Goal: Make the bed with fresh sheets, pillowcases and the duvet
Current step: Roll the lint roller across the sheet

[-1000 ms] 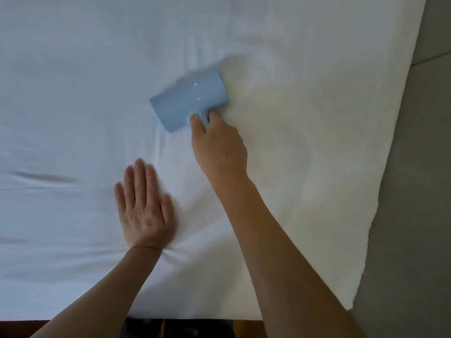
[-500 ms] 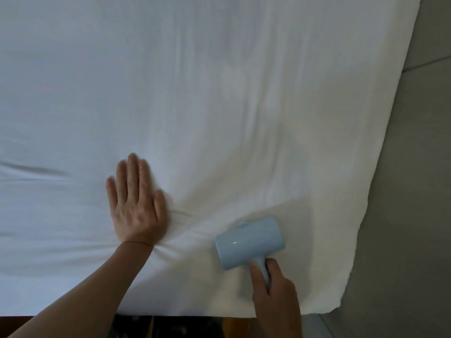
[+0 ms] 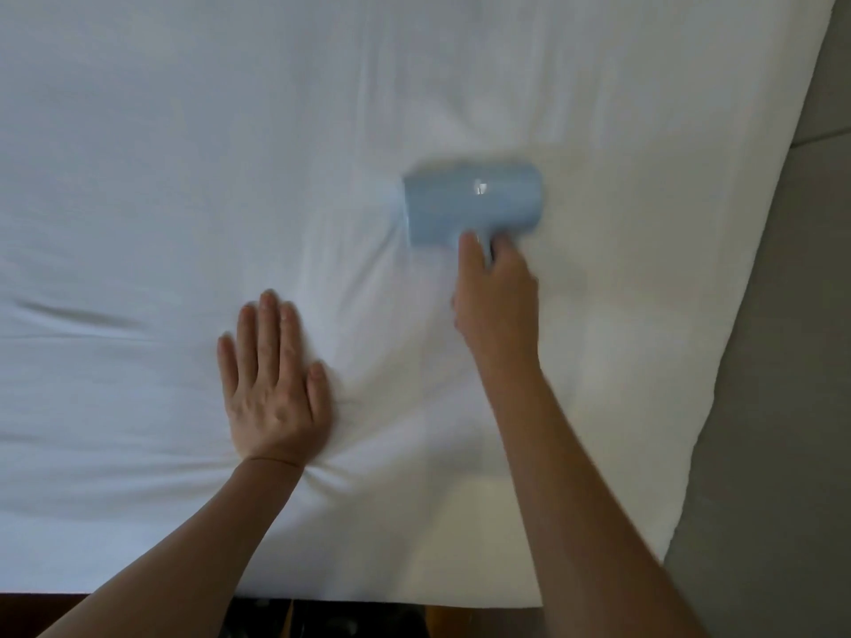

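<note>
White sheet (image 3: 184, 154) stretched over the bed, soft matte cotton, mostly smooth. Fine lengthwise folds near the top centre, one darker crease far left at mid height, a fan of short wrinkles gathered around the left wrist. Rounded sheet corner at lower right, next to grey floor (image 3: 783, 407) with a faint tile seam at the upper right edge. Strip of dark wood and shadow along the bottom edge under the sheet.

Left hand (image 3: 274, 389) laid flat, palm down, fingers straight and close together, thumb alongside, pressing the fabric so that it dimples beneath the heel of the palm. Bare forearm running in from lower left.

Right hand (image 3: 497, 297) curled around a thin handle, index finger and thumb on either side of the stem, back of the hand up. At the end of the handle, a pale blue lint roller (image 3: 472, 204): a smooth, glossy cylinder lying crosswise on the sheet, a small bright glint on top, edges blurred. Roller resting right of centre, above and to the right of the flat hand, well apart from it. Fabric puckered slightly at the roller's left end.
</note>
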`<state>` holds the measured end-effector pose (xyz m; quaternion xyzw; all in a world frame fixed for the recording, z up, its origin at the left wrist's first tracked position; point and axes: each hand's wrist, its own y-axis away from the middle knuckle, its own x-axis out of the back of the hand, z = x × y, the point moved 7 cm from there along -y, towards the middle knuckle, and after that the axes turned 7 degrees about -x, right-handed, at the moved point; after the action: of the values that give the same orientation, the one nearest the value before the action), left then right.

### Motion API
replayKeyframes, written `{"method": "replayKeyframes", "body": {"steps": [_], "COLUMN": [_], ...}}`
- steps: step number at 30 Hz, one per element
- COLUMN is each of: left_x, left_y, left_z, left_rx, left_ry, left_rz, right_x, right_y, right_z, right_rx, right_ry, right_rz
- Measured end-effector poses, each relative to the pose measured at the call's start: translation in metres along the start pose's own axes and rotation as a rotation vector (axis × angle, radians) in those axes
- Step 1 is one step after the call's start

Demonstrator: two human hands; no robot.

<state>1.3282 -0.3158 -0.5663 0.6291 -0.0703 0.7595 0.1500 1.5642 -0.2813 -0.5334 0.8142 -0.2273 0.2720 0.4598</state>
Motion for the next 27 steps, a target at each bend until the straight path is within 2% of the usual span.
{"method": "replayKeyframes", "body": {"steps": [5,9,14,20,24,27], "left_x": [0.0,-0.001,0.0,0.006,0.016,0.022], "left_y": [-0.001,-0.001,-0.001,-0.001,0.001,0.001], "left_z": [0.0,0.0,0.001,0.001,-0.004,-0.026], "left_rx": [-0.004,-0.012,-0.012,-0.026,-0.119,-0.158], "left_ry": [0.001,0.001,-0.007,0.016,0.045,0.011], "left_rz": [0.007,0.007,-0.005,-0.025,-0.083,-0.13], "right_x": [-0.006,-0.006,-0.006,0.007,0.024,0.038], "right_y": [-0.078,-0.086,-0.031,0.06,0.119,0.145], "right_z": [-0.106,-0.119,-0.043,0.084,0.139,0.166], "right_rx": [0.048,0.066,0.047,-0.064,-0.162,-0.17], "right_ry": [-0.102,-0.101,-0.063,-0.005,0.039,0.077], "right_rz": [-0.023,-0.045,0.02,-0.06,-0.174,-0.171]}}
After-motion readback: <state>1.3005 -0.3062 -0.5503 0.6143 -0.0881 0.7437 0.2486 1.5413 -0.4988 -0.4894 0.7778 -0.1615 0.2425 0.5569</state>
